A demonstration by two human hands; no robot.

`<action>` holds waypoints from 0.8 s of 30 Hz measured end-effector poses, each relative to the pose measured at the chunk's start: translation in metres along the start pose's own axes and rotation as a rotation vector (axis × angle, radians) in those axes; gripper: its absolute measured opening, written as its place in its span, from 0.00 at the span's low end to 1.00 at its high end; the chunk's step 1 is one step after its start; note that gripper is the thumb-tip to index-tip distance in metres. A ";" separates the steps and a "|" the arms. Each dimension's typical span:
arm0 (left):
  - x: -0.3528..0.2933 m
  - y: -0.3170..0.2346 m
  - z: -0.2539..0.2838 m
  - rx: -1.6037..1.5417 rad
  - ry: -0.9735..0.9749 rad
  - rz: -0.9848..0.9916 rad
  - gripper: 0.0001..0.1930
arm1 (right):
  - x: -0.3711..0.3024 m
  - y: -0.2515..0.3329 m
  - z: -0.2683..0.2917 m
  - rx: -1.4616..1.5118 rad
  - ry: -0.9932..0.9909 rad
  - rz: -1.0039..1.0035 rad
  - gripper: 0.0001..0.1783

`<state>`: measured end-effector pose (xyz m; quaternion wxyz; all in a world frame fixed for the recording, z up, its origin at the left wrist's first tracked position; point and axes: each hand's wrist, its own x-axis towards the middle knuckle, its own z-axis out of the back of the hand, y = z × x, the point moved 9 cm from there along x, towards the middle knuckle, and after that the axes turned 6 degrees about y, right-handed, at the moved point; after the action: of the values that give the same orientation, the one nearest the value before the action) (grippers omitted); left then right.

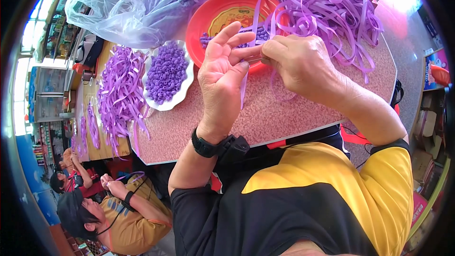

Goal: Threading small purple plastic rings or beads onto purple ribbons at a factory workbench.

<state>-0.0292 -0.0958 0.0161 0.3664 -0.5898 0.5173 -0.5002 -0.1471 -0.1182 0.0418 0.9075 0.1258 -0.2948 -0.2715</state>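
Observation:
Over the near edge of a red plastic basin [195, 26], my left hand [222, 73] pinches a purple ribbon [244, 90] between thumb and forefinger, its palm turned up and other fingers loosely raised. The ribbon's end hangs below the thumb. Close against it, my right hand [303, 61] is closed, thumb and forefinger pinching a thin, shiny piece at the ribbon; its kind is too small to make out. Purple beads [261, 33] lie inside the basin, partly hidden by my fingers. More ribbon loops rise behind my right hand.
A white scalloped dish [188, 83] of purple beads [166, 73] stands left of the basin. Beyond are a clear plastic bag [130, 16] and a big purple ribbon heap [327, 7]. Cut ribbons [121, 90] cover the left side. Two other people [128, 213] sit at lower left.

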 end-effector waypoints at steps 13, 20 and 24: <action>0.000 0.001 0.003 0.026 0.013 -0.017 0.34 | -0.002 -0.032 -0.018 0.693 0.059 -0.266 0.05; -0.008 -0.013 0.038 0.097 -0.196 0.028 0.19 | 0.002 -0.031 -0.018 0.734 0.035 -0.248 0.07; -0.022 -0.064 0.077 0.401 -0.337 -0.045 0.12 | -0.002 -0.038 -0.023 0.774 0.075 -0.352 0.11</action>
<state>0.0620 -0.0680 0.0539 0.5457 -0.5917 0.3261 -0.4957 -0.1502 -0.1470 0.0075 0.7432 0.5153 -0.3158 -0.2870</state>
